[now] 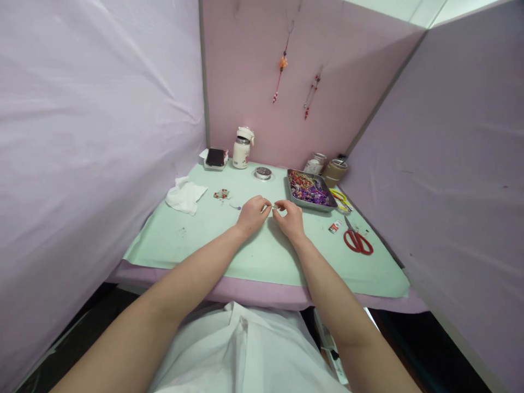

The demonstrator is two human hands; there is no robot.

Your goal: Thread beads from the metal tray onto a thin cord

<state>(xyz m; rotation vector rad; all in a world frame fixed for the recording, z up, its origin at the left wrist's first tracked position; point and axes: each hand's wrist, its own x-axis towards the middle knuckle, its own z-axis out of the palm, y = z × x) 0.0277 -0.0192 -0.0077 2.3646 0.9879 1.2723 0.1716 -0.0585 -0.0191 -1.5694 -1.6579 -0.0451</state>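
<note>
Over the middle of a pale mint-green table cover, the L hand & R hand were held close tog., fingertips nearly touching. Both had thumb & fingers pinched on a tiny, thin, pale piece, which sat btwn the two sets of fingertips, just above the cover; too small to tell exactly what it was.

Just left of the L hand lay a thin strand w/ a purple bead; farther left, a small cluster of red & clear beads, then a crumpled white cloth nr the cover's left edge. Beyond the hands sat a round, flat spool w/ a grey centre. Back left: a cream bottle w/ its lid tipped open, beside a clear box w/ a black top.

Right of the R hand stood a rectangular grey metal tray full of red, orange & purple beaded strands. Nr its right side lay a yellow-handled tool, type unclear. Closer in, a small red-&-white packet lay nr the red-handled scissors, blades pointing away from the person.

On the pink back wall hung an orange-beaded string & a red-beaded string.
</note>
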